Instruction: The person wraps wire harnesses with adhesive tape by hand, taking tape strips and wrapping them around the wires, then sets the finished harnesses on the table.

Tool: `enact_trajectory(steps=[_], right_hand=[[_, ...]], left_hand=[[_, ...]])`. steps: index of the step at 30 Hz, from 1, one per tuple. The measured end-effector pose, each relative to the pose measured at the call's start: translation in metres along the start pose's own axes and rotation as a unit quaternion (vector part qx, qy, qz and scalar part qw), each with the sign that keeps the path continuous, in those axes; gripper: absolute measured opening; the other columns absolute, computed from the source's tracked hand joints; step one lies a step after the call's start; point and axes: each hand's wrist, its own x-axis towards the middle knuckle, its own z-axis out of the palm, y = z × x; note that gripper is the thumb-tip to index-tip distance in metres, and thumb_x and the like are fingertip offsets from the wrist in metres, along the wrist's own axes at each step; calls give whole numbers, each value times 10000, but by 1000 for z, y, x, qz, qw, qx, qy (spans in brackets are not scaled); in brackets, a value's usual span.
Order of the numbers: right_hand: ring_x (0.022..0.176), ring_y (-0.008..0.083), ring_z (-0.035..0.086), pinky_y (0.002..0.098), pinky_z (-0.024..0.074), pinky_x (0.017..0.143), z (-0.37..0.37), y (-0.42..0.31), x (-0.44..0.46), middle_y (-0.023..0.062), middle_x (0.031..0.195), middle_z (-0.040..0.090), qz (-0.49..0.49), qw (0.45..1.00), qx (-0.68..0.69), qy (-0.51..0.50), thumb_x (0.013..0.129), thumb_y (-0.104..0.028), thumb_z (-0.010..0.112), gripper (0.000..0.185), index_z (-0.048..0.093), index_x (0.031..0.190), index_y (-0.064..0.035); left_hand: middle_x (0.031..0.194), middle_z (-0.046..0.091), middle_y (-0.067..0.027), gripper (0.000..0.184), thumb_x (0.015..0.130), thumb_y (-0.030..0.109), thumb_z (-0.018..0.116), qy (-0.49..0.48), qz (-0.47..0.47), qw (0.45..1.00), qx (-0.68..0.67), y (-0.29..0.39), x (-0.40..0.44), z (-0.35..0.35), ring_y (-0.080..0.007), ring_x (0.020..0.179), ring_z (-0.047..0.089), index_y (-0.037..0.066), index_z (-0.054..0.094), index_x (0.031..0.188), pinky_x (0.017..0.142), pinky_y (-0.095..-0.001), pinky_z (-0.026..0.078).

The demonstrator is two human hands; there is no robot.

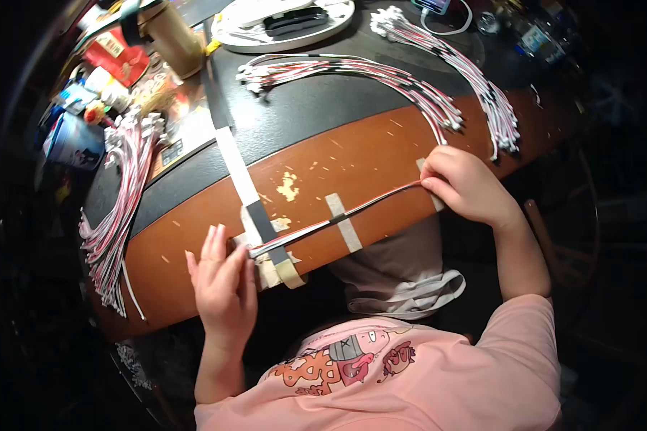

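A thin cable of red, black and white wires [370, 204] lies stretched across the table's brown edge. My right hand [464, 183] pinches its right end between thumb and fingers. At the cable's left end, near a white connector, is my left hand [226, 280], its fingers spread and its fingertips beside that end; whether they touch it is hard to tell. Under the cable runs a black and white strip [239, 171], with a roll of tape [290, 274] at its lower end. A pale tape piece [343, 223] crosses beneath the cable's middle.
Wire bundles lie at the left [126, 208], at the back middle [352, 66] and at the back right [474, 72]. A white round tray [230, 37], a tan flask [171, 39], a red packet [113, 54] and bottles [543, 42] stand farther back.
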Motion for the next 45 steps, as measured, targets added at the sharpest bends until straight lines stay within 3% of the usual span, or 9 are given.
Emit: enact_trajectory(steps=[4, 9, 14, 27, 31, 34, 39, 42, 45], right_hand=[[709, 264, 526, 346, 432, 663, 16, -31, 30, 105, 829, 586, -16, 991, 130, -26, 819, -70, 556, 53, 545, 822, -18], [711, 250, 517, 336, 427, 656, 40, -67, 92, 107, 812, 573, -122, 991, 60, 13, 831, -60, 543, 45, 546, 839, -16], [721, 275, 530, 359, 439, 664, 57, -88, 132, 124, 812, 579, -177, 980, 91, -12, 845, -87, 555, 69, 549, 837, -19], [861, 268, 542, 355, 456, 744, 58, -70, 134, 118, 952, 580, -236, 969, 77, 7, 816, -111, 619, 134, 559, 905, -30], [1206, 358, 420, 445, 387, 979, 14, -40, 125, 186, 1309, 436, 66, 945, -311, 82, 797, -324, 680, 615, 444, 1302, -64], [1133, 352, 438, 566, 373, 909, 11, 23, 132, 196, 1240, 462, 191, 929, -305, 88, 845, -507, 586, 661, 422, 1333, -94], [1108, 362, 451, 562, 367, 916, 7, 81, 162, 184, 1218, 484, 112, 967, -206, 103, 881, -515, 526, 624, 438, 1329, -91], [1089, 344, 463, 495, 403, 895, 17, 38, 168, 169, 1139, 510, 110, 888, -394, 211, 882, -429, 568, 539, 475, 1267, -63], [828, 240, 552, 329, 460, 735, 28, -34, 150, 121, 913, 586, -155, 946, -158, 236, 831, -197, 666, 295, 534, 1040, -36]], left_hand=[[1347, 485, -203, 323, 785, 67, 675, 179, -68, 979, -65, -29, 29, -14, -341, 1195, 502, 19, 615, 1099, 1036, -470, 334], [1077, 601, -148, 246, 783, 73, 661, 103, 134, 985, -29, -8, 96, -19, -313, 925, 577, 57, 633, 1027, 824, -373, 461], [822, 601, -106, 113, 771, 50, 633, -93, 92, 974, -183, -17, 124, 7, -265, 693, 550, 45, 629, 884, 631, -333, 454], [702, 564, -78, 64, 760, 34, 605, -28, 44, 971, -232, -32, 118, 16, -230, 595, 504, 19, 630, 817, 546, -309, 415], [699, 571, -67, 84, 771, 46, 606, -31, -52, 963, -261, -47, 122, 15, -192, 589, 501, 1, 651, 826, 537, -289, 409], [688, 587, -57, 117, 787, 69, 610, -41, -134, 943, -301, -58, 130, 15, -148, 577, 497, -21, 669, 833, 528, -266, 403], [664, 601, -55, 147, 804, 93, 607, -108, -188, 921, -324, -57, 131, 13, -120, 557, 499, -35, 676, 823, 518, -253, 396], [651, 602, -58, 152, 801, 100, 611, -96, -170, 923, -331, -56, 130, 17, -119, 554, 507, -37, 677, 818, 515, -249, 399], [637, 604, -61, 158, 798, 107, 616, -84, -159, 922, -342, -55, 129, 21, -117, 551, 516, -38, 677, 813, 512, -245, 402]])
